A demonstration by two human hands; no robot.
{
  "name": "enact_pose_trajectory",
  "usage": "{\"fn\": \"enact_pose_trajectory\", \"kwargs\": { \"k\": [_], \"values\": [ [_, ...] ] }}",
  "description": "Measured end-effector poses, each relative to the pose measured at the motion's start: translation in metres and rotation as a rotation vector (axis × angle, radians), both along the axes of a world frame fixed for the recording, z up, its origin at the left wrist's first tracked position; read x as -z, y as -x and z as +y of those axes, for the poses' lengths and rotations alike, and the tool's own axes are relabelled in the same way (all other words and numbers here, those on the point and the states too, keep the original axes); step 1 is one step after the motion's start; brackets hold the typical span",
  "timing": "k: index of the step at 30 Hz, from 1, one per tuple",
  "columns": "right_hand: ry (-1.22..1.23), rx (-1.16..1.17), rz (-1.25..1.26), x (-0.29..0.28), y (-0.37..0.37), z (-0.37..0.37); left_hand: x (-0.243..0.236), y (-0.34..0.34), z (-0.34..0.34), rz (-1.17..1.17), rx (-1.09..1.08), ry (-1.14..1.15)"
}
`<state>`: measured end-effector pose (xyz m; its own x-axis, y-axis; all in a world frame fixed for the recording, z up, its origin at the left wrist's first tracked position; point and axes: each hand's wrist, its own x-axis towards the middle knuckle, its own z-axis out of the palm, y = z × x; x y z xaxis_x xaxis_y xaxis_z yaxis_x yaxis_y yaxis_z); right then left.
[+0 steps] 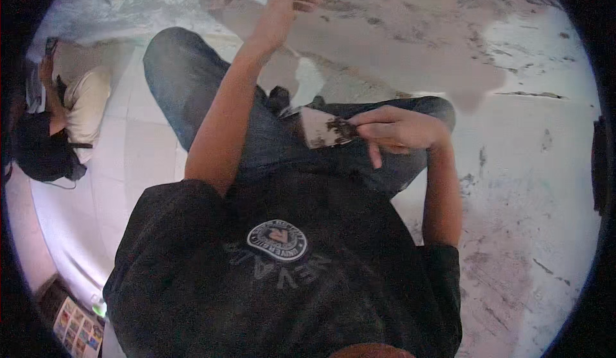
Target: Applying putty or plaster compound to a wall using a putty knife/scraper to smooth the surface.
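My right hand (401, 130) is closed around the handle of a putty knife (321, 129). The knife is held over my lap, its wide pale blade pointing left and smeared with dark residue near the handle. My left arm stretches forward, and my left hand (282, 15) is at the patchy wall (391, 31) in front of me. One finger of it points up and the others reach to the right, with nothing visible in them. Whether the fingertips touch the wall, I cannot tell. Grey and brownish patches and dark specks cover the wall.
My bent legs in jeans (186, 88) lie spread before the wall. A small dark object (278, 98) sits between my knees. Another person (48, 140) sits at the far left. A sheet with small coloured pictures (78, 329) lies at the lower left. Pale, smudged floor (513, 185) extends right.
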<state>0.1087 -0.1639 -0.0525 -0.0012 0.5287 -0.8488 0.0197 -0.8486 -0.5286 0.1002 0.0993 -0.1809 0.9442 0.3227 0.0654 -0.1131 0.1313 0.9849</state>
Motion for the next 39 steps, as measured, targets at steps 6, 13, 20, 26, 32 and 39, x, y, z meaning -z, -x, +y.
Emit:
{"fn": "enact_pose_trajectory", "kwargs": {
  "k": [6, 13, 20, 26, 32, 39],
  "values": [
    [0.013, -0.090, -0.065, 0.017, -0.003, 0.005, -0.029, 0.019, -0.002, 0.034, -0.084, -0.131],
    [-0.056, -0.122, -0.021, 0.018, -0.008, 0.004, -0.028, 0.015, 0.007, 0.056, -0.098, 0.011],
    [-0.463, 0.445, -0.352, -0.009, -0.008, -0.034, -0.017, 0.011, 0.000, 0.039, -0.156, -0.030],
    [-0.651, 0.956, -0.893, 0.050, 0.027, -0.015, -0.001, 0.014, -0.044, 0.064, -0.123, -0.122],
    [-0.507, 0.506, -1.151, 0.043, 0.017, 0.013, 0.028, 0.005, -0.085, 0.255, 0.140, 0.520],
    [-0.280, 0.029, -1.510, 0.068, -0.014, 0.053, 0.027, -0.002, -0.103, 0.186, 0.001, 0.321]
  ]
}}
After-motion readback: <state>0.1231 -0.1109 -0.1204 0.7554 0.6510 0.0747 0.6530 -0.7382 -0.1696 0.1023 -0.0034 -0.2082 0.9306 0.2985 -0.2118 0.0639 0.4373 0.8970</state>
